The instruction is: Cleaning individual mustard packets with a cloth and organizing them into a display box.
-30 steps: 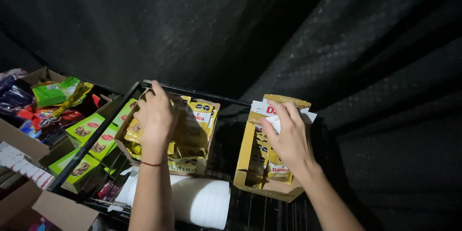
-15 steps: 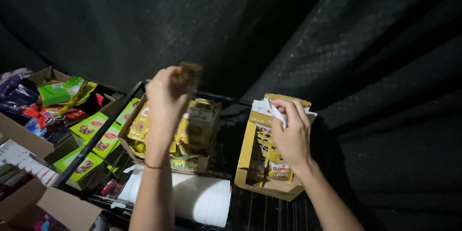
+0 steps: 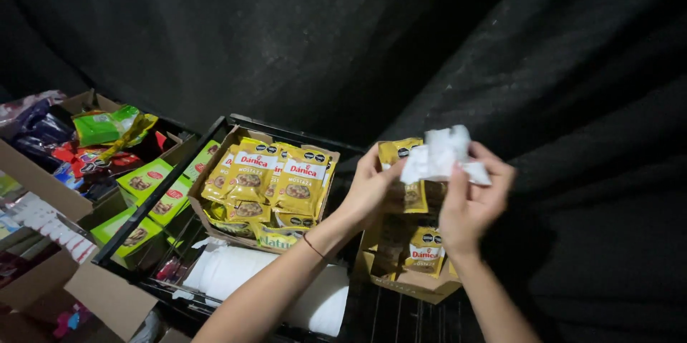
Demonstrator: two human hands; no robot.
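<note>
My left hand (image 3: 368, 189) is raised over the right-hand cardboard box (image 3: 408, 282) and grips a yellow sachet (image 3: 409, 175). Close beside it, my right hand (image 3: 469, 203) pinches a crumpled white paper (image 3: 440, 153), which touches the top of the sachet. More yellow sachets (image 3: 422, 246) stand in the box under both hands. To the left, an open cardboard tray (image 3: 207, 225) is packed with several yellow sachets (image 3: 268, 182), with no hand on it.
A black wire basket (image 3: 154, 196) holds both boxes, a white roll (image 3: 232, 271) and green packets (image 3: 147, 182). Open cardboard boxes (image 3: 43, 189) with mixed coloured packets stand at the left. Black fabric (image 3: 358, 35) hangs behind and to the right.
My left hand left the left tray, lifted a sachet, and crossed right to meet my right hand. My right hand rose off the right box with the white paper.
</note>
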